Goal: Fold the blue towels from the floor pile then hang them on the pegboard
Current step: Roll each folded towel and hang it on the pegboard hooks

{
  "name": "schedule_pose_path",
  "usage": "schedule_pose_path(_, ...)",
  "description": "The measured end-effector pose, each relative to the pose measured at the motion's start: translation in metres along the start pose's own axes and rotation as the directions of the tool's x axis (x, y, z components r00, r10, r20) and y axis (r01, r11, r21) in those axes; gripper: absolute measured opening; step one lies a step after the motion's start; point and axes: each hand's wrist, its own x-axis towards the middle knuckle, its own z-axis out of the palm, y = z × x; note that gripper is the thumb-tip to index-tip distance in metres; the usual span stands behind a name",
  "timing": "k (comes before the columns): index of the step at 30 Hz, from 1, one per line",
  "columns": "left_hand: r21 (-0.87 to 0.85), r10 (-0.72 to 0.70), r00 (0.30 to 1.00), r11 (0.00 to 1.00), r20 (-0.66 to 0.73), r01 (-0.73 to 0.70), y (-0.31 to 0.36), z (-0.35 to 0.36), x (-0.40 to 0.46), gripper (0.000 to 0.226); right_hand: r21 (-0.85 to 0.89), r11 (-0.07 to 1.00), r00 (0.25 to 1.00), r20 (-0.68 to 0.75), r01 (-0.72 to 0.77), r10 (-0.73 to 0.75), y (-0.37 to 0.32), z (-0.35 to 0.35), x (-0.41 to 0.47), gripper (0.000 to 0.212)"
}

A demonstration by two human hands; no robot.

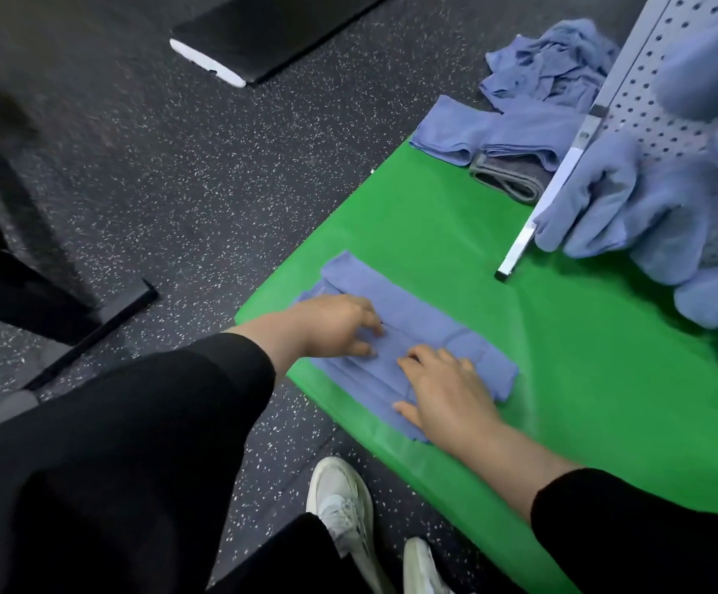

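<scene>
Bare green mat (584, 370) between folded towel (425, 319) and pegboard leg (520, 246).

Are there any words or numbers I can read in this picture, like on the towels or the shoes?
None: no words, numbers or signs can be read anywhere.
The blue towel under the hands is plain.
The pegboard shows only holes.
The white shoes show no readable brand.

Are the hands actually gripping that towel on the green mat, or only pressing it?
Only pressing. Left hand and right hand lie flat on the middle of the blue towel; nothing is lifted.
</scene>
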Motion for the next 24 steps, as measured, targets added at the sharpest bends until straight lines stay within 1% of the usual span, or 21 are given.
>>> schedule_pose_path(2,0.035,0.014,1.0,0.999,0.014,-0.015,-0.001,0.004,-0.003,0.051,-0.009,1.0,0.999,-0.036,-0.028,0.027,-0.003,0.005,0.002,0.048)
schedule_pose_path(4,0.064,0.032,0.999,0.997,0.012,-0.033,-0.001,0.008,-0.003,0.055,0.022,0.998,0.996,-0.067,-0.052,0.053,-0.004,0.008,0.006,0.037)
schedule_pose_path(7,0.094,0.048,0.999,0.994,0.0,-0.047,-0.002,0.013,-0.003,0.06,0.052,0.996,0.993,-0.081,-0.079,0.083,-0.001,0.007,0.013,0.023)
schedule_pose_path(10,0.14,0.075,0.997,0.988,-0.023,-0.071,-0.002,0.015,-0.003,0.067,0.1,0.989,0.987,-0.112,-0.105,0.116,0.003,-0.001,0.018,0.017)
schedule_pose_path(12,0.131,0.068,0.996,0.99,-0.056,-0.06,-0.001,0.012,-0.004,0.064,0.159,0.982,0.98,-0.156,-0.099,0.124,0.005,-0.013,0.019,0.016)
schedule_pose_path(14,0.082,0.068,0.988,0.995,-0.14,-0.056,0.001,0.001,-0.002,0.04,0.219,0.972,0.971,-0.201,-0.084,0.129,0.01,-0.031,0.016,0.017)
schedule_pose_path(15,0.024,0.054,0.98,0.998,-0.194,-0.051,0.003,-0.006,-0.001,0.027,0.237,0.968,0.967,-0.22,-0.077,0.131,0.013,-0.041,0.013,0.017)
schedule_pose_path(16,-0.052,0.025,0.973,0.998,-0.232,-0.038,0.006,-0.015,-0.001,0.02,0.242,0.967,0.962,-0.238,-0.075,0.134,0.017,-0.053,0.01,0.018)
schedule_pose_path(17,-0.116,0.01,0.965,0.992,-0.263,-0.041,0.01,-0.027,-0.001,0.018,0.239,0.968,0.957,-0.255,-0.076,0.138,0.021,-0.066,0.007,0.018)
schedule_pose_path(19,-0.157,0.007,0.949,0.986,-0.314,-0.059,0.026,-0.055,-0.002,0.017,0.256,0.964,0.94,-0.305,-0.072,0.152,0.033,-0.095,-0.003,0.02)
schedule_pose_path(21,-0.164,0.009,0.93,0.984,-0.367,-0.074,0.047,-0.083,-0.002,0.019,0.264,0.963,0.919,-0.365,-0.055,0.152,0.043,-0.125,-0.015,0.033)
schedule_pose_path(23,-0.182,0.02,0.908,0.978,-0.418,-0.105,0.069,-0.111,-0.002,0.019,0.212,0.976,0.904,-0.408,-0.045,0.131,0.055,-0.153,-0.028,0.052)
schedule_pose_path(24,-0.171,0.033,0.901,0.978,-0.433,-0.118,0.079,-0.126,-0.001,0.019,0.179,0.982,0.9,-0.415,-0.06,0.131,0.063,-0.165,-0.034,0.053)
